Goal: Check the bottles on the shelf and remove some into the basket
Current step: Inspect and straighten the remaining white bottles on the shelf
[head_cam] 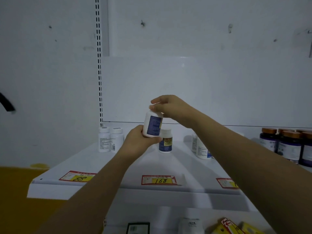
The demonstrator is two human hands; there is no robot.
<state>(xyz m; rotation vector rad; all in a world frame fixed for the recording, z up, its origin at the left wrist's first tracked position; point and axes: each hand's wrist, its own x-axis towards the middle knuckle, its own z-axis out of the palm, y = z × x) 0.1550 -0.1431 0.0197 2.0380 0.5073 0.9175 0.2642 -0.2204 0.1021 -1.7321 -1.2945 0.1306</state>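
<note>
I hold a white bottle with a blue label (152, 124) above the white shelf (118, 168), tilted a little. My left hand (138, 141) grips its base from below. My right hand (170, 107) grips its cap from above. Behind it a bottle with a blue and yellow label (165, 142) stands on the shelf. Two white bottles (109, 140) stand at the shelf's left end. More white bottles (200, 149) stand to the right, partly hidden by my right forearm. No basket is in view.
Dark jars with brown lids (288, 146) fill the shelf's right end. Red and yellow price tags (160, 180) line the front edge. On the lower shelf lie a white bottle (192, 225) and yellow boxes (236, 227). A slotted upright (99, 65) runs up the back wall.
</note>
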